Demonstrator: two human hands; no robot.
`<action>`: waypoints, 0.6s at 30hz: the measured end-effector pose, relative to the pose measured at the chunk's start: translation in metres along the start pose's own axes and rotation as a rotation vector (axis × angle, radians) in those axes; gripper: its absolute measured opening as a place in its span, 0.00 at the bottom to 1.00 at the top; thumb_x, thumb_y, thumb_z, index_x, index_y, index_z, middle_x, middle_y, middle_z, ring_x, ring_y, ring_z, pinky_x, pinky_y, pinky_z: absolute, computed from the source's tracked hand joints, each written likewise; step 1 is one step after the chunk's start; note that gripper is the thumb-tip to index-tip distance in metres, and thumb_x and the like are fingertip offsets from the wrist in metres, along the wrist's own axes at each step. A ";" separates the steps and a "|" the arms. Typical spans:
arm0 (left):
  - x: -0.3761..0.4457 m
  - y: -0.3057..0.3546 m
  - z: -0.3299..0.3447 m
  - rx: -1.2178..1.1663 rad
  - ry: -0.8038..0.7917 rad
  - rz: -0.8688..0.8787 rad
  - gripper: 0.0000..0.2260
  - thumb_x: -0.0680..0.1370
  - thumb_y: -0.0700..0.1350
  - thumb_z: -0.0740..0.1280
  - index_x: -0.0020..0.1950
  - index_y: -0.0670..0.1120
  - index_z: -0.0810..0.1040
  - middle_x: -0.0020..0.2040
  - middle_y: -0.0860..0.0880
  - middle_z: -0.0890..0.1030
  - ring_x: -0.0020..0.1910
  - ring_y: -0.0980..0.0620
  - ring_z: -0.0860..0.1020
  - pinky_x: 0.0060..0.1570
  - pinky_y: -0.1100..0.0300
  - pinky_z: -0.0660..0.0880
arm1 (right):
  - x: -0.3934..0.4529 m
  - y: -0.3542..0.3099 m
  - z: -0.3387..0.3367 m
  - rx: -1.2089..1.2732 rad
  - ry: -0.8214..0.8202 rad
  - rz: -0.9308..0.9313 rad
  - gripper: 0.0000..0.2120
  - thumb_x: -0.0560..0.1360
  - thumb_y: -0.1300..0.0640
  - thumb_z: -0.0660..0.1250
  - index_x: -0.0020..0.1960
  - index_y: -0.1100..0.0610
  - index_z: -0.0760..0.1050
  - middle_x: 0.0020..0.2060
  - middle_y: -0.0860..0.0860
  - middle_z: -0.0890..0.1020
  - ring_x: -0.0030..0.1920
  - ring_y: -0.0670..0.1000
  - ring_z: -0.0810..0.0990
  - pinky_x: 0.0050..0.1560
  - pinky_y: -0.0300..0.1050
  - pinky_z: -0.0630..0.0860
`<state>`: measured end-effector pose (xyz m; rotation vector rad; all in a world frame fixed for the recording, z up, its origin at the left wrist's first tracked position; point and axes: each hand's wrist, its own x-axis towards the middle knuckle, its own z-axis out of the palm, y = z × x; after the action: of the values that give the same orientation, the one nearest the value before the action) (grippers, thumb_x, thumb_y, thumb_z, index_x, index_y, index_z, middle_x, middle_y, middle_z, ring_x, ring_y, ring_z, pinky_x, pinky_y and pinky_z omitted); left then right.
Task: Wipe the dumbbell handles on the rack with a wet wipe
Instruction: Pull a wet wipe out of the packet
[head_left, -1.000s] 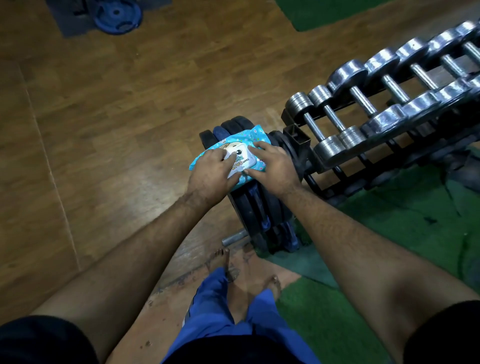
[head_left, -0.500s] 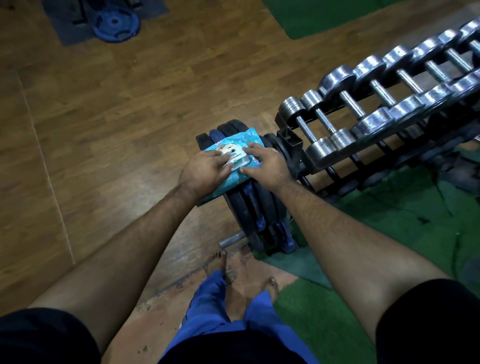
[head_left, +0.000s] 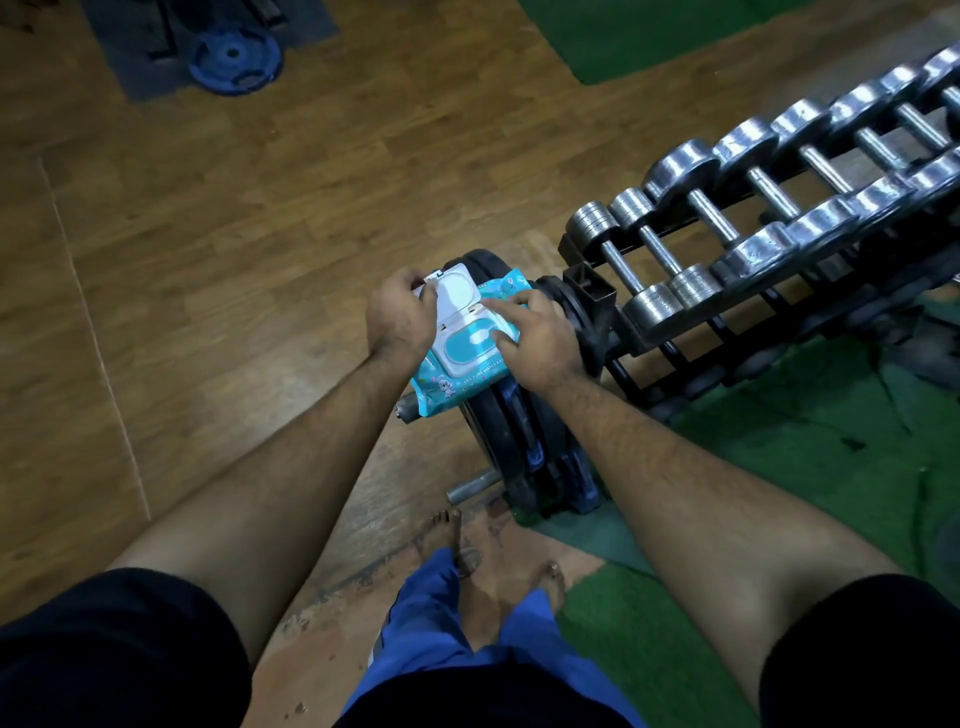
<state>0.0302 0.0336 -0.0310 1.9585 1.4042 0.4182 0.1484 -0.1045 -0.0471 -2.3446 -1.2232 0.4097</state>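
head view shows me the wet wipe pack (head_left: 470, 343) resting on upright weight plates (head_left: 511, 431), its flip lid (head_left: 452, 286) open. my left hand (head_left: 400, 312) pinches the lid back; my right hand (head_left: 535, 340) presses fingertips at the opening, no wipe drawn yet. the dumbbell handles (head_left: 711, 215) lie on the rack (head_left: 675, 332) off to the right, long axes running away from me, nearer my right hand.

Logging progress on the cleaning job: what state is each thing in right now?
Blue wet-wipe pack: lying on upright black weight plates.
White flip lid: open.
Left hand: holding the lid back.
Right hand: fingers at the opening, no wipe out yet.
Chrome dumbbells: racked, untouched.
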 end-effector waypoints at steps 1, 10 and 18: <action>0.000 0.000 0.002 -0.001 0.003 -0.008 0.11 0.78 0.49 0.66 0.55 0.45 0.81 0.53 0.46 0.83 0.53 0.45 0.79 0.49 0.57 0.73 | 0.002 -0.001 -0.001 -0.053 -0.018 -0.007 0.20 0.75 0.52 0.67 0.67 0.42 0.76 0.58 0.49 0.75 0.55 0.54 0.74 0.56 0.52 0.75; -0.026 -0.015 0.006 0.475 0.028 0.627 0.04 0.71 0.39 0.68 0.45 0.44 0.79 0.44 0.43 0.77 0.42 0.40 0.75 0.39 0.50 0.69 | 0.006 -0.002 -0.008 -0.178 -0.120 -0.031 0.21 0.78 0.48 0.61 0.71 0.41 0.71 0.61 0.50 0.72 0.57 0.54 0.71 0.56 0.53 0.74; -0.027 -0.018 0.010 0.365 -0.167 0.784 0.10 0.76 0.48 0.65 0.48 0.49 0.86 0.38 0.46 0.80 0.37 0.44 0.75 0.37 0.52 0.73 | 0.005 0.002 -0.007 -0.197 -0.131 -0.067 0.23 0.79 0.50 0.64 0.73 0.43 0.70 0.63 0.51 0.71 0.58 0.54 0.71 0.57 0.51 0.74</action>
<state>0.0135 0.0082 -0.0477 2.7430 0.5821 0.3384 0.1560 -0.1031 -0.0427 -2.4654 -1.4586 0.4450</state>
